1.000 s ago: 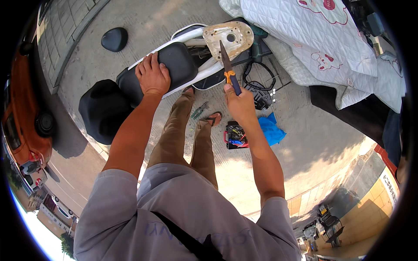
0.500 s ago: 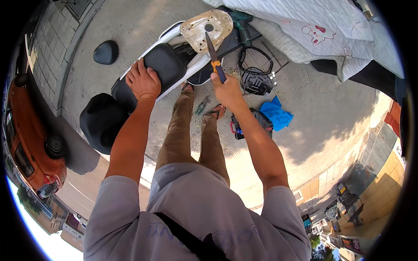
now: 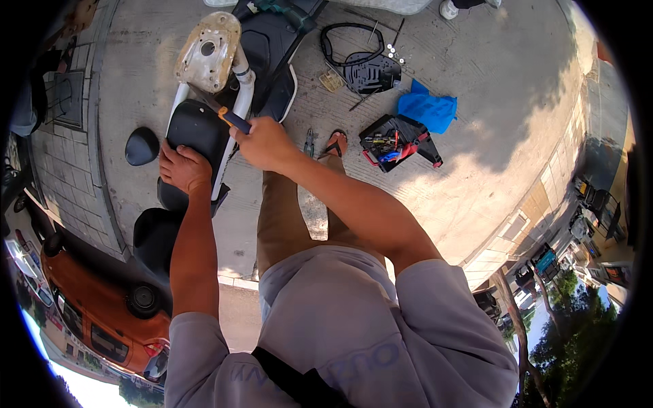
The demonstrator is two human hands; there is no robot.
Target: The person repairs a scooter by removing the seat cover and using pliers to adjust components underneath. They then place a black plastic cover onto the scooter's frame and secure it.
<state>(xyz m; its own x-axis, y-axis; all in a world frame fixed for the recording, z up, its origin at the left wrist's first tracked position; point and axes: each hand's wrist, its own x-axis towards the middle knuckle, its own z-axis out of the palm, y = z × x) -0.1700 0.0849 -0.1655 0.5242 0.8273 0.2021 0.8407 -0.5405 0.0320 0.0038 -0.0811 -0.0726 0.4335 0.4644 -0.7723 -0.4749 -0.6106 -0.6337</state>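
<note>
My right hand (image 3: 266,144) is closed round the dark blue and orange handle of a hand tool with a long tapered blade (image 3: 235,121). Its blade points up and left, just below a worn cream metal plate (image 3: 205,66) with a round hole. This plate sits at the end of a white tubular frame (image 3: 243,98) on what looks like a scooter. Between the frame's bars is a black padded seat (image 3: 197,126). My left hand (image 3: 185,166) lies on the seat's near left part, fingers stretched out. The blade's tip is hard to make out.
On the ground to the right are an open black toolbox (image 3: 388,141), a blue cloth or bag (image 3: 428,110) and a black slotted plate (image 3: 373,73). Pliers (image 3: 309,143) lie by my foot. A black rounded part (image 3: 142,146) is left of the scooter; an orange car (image 3: 102,319) stands beyond.
My right hand has drawn the tool from over the cream plate back toward the seat, beside the frame. The left hand stays on the seat. The whole view has shifted and turned.
</note>
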